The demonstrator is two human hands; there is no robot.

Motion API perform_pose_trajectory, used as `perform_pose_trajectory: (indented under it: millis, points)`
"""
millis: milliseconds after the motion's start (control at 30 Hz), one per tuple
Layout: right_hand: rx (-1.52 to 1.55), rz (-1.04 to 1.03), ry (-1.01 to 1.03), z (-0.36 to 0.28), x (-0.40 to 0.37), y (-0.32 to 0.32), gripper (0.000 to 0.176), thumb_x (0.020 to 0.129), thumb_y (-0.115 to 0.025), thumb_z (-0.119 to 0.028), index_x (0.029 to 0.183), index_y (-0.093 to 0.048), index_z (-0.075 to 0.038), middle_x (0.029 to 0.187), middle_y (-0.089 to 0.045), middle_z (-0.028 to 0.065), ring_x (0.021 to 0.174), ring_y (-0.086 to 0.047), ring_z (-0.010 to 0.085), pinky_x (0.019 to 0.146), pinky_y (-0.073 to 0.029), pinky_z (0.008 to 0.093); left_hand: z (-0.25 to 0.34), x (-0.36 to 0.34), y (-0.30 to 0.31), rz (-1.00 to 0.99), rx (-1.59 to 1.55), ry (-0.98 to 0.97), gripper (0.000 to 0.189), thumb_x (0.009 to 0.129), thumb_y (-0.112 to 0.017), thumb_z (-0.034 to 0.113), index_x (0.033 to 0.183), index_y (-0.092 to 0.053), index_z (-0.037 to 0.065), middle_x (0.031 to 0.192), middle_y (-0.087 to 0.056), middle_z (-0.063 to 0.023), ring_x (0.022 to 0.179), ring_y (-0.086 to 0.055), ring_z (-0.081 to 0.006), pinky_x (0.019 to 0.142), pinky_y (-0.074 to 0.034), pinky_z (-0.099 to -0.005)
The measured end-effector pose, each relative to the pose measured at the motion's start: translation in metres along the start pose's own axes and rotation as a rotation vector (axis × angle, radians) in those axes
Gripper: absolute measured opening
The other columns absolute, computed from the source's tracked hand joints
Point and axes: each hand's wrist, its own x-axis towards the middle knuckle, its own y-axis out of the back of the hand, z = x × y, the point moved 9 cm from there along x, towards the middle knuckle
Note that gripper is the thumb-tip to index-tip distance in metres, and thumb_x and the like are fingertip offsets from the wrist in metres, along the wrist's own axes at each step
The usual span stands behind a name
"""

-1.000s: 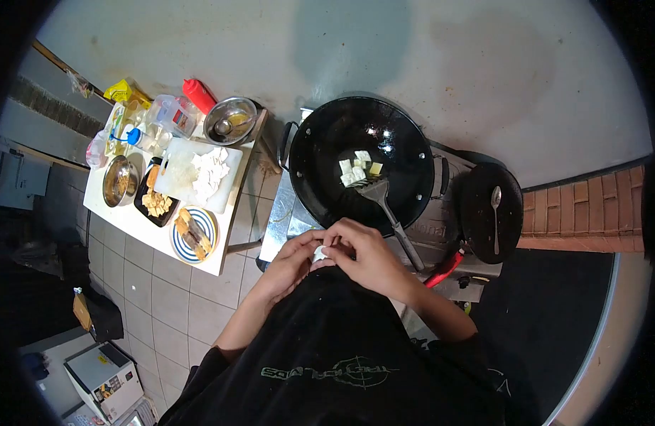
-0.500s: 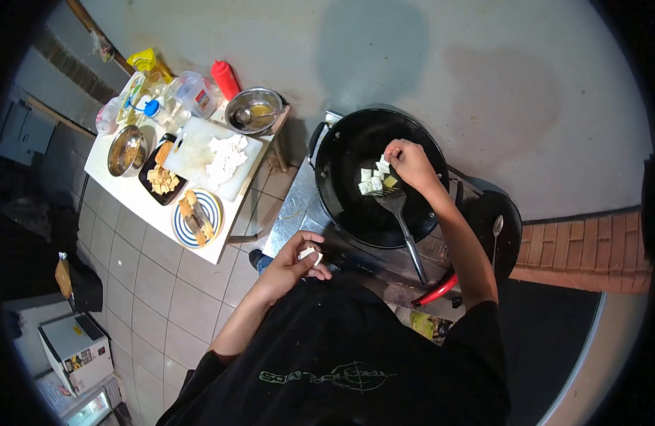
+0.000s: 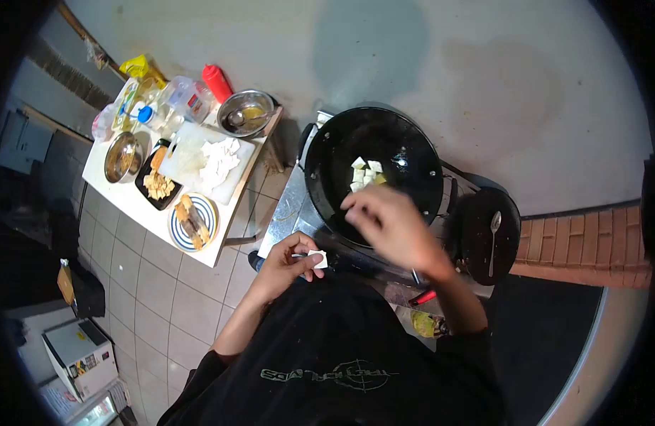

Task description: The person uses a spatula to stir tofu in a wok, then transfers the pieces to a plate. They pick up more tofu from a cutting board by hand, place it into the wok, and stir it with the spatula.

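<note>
Since the earlier frame the right hand (image 3: pixel 388 226) has come back from over the white cubes (image 3: pixel 365 174) in the wok (image 3: pixel 406 153) and now sits at the near rim, smeared by motion. Whether it is empty or carrying anything cannot be told. Nearest the body, the left hand (image 3: pixel 285 264) pinches a white piece (image 3: pixel 317 258) between thumb and fingertips, just off the front edge of the steel stove top (image 3: pixel 288 213) and well apart from the wok. Judged step: the white block is being fed into the wok bit by bit, with some already in and the rest in the left hand. The next move seems to call for the right hand to meet the left, take or break off a bit, and carry it over the rim without knocking the cubes already lying there. Right of the wok stands a round black lid (image 3: pixel 477 213) with a spoon (image 3: pixel 493 238) lying on it. To the left is a small white table (image 3: pixel 139 213), crowded: a striped plate (image 3: pixel 212 213), a black tray (image 3: pixel 144 199) of fried bits, a cutting board (image 3: pixel 182 160) with more white pieces, two steel bowls (image 3: pixel 123 157) and a red squeeze bottle (image 3: pixel 217 83). The tiled floor (image 3: pixel 164 284) is pale, the wall (image 3: pixel 413 50) behind is grey and stained, and a brick ledge (image 3: pixel 583 234) runs at far right.
</note>
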Motion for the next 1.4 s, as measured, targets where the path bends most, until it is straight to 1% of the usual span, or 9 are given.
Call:
perform_pose_trajectory:
  millis: [100,267,567,867,967,1033,1067,1267,1400]
  points:
    - [0.057,-0.099,-0.151,-0.006,-0.032,-0.031,0.014,0.091,-0.061,-0.015,0.100,-0.058,-0.004,0.091,-0.057,0.0138,0.083,-0.064,0.0335,0.069,-0.048,0.0424,0.015,0.008,-0.015,-0.032,0.019,-0.013,0.012,0.093,-0.062,0.003,0.101,-0.053,0.003,0.087,-0.064,-0.0052,0.071,-0.065,-0.0126,0.060,-0.049,-0.0229]
    - [0.198,0.052,-0.233,0.012,-0.059,-0.043,0.015,0.090,-0.062,-0.013,0.097,-0.055,-0.002,0.088,-0.058,0.0134,0.076,-0.064,0.0332,0.065,-0.049,0.0403,0.016,0.017,-0.032,-0.138,0.020,-0.067,0.010,0.094,-0.060,0.003,0.102,-0.054,0.001,0.092,-0.065,-0.0062,0.075,-0.065,-0.0116,0.064,-0.050,-0.0229]
    - [0.021,0.116,-0.219,0.012,-0.058,-0.040,0.012,0.088,-0.062,-0.009,0.091,-0.052,-0.003,0.084,-0.056,0.0124,0.076,-0.063,0.0319,0.065,-0.048,0.0419,0.016,0.017,-0.032,-0.135,0.019,-0.050,0.021,0.093,-0.061,0.002,0.113,-0.057,-0.001,0.098,-0.065,-0.0060,0.080,-0.064,-0.0111,0.069,-0.051,-0.0227]
    - [0.166,0.174,-0.207,0.006,-0.044,-0.011,0.012,0.083,-0.064,-0.003,0.091,-0.054,-0.002,0.084,-0.057,0.0114,0.071,-0.062,0.0260,0.063,-0.048,0.0359,0.014,0.014,-0.016,-0.064,-0.038,-0.067,0.024,0.091,-0.063,-0.001,0.114,-0.057,-0.001,0.097,-0.064,-0.0050,0.081,-0.063,-0.0100,0.070,-0.050,-0.0227]
    - [-0.021,0.337,-0.208,0.037,-0.034,0.037,0.004,0.084,-0.062,-0.003,0.086,-0.059,-0.002,0.079,-0.058,0.0101,0.066,-0.059,0.0214,0.059,-0.046,0.0315,0.015,0.013,-0.013,-0.067,0.000,-0.090,0.023,0.091,-0.063,-0.001,0.114,-0.058,0.000,0.095,-0.063,-0.0038,0.080,-0.063,-0.0091,0.070,-0.050,-0.0219]
    - [-0.077,0.334,-0.188,0.075,-0.022,0.056,0.002,0.081,-0.061,-0.001,0.083,-0.060,0.001,0.070,-0.058,0.0117,0.061,-0.057,0.0214,0.057,-0.044,0.0337,0.017,0.011,-0.011,-0.042,0.002,-0.101,0.022,0.089,-0.065,0.000,0.111,-0.058,0.001,0.093,-0.061,-0.0024,0.078,-0.062,-0.0087,0.069,-0.048,-0.0230]
    - [-0.076,0.277,-0.355,0.101,-0.018,0.059,0.003,0.080,-0.061,0.000,0.082,-0.063,0.001,0.066,-0.060,0.0129,0.059,-0.059,0.0221,0.058,-0.045,0.0337,0.015,0.011,-0.010,-0.052,-0.007,-0.106,0.021,0.089,-0.065,-0.001,0.109,-0.059,0.002,0.094,-0.059,-0.0015,0.078,-0.061,-0.0084,0.069,-0.047,-0.0230]
    - [-0.426,0.247,-0.436,0.207,-0.010,0.053,0.012,0.083,-0.065,-0.011,0.082,-0.064,0.001,0.067,-0.062,0.0149,0.063,-0.062,0.0302,0.060,-0.047,0.0388,0.018,0.005,-0.002,-0.029,-0.017,-0.127,0.022,0.090,-0.064,0.000,0.112,-0.058,0.001,0.092,-0.055,0.0007,0.079,-0.061,-0.0073,0.069,-0.048,-0.0208]
    - [-0.351,0.275,-0.419,0.114,-0.003,0.068,0.013,0.087,-0.063,-0.013,0.089,-0.062,-0.001,0.062,-0.058,0.0143,0.059,-0.059,0.0315,0.057,-0.044,0.0402,0.023,-0.001,0.010,0.042,-0.026,-0.151,0.025,0.089,-0.065,-0.002,0.113,-0.056,0.002,0.094,-0.055,0.0003,0.079,-0.061,-0.0076,0.068,-0.048,-0.0211]
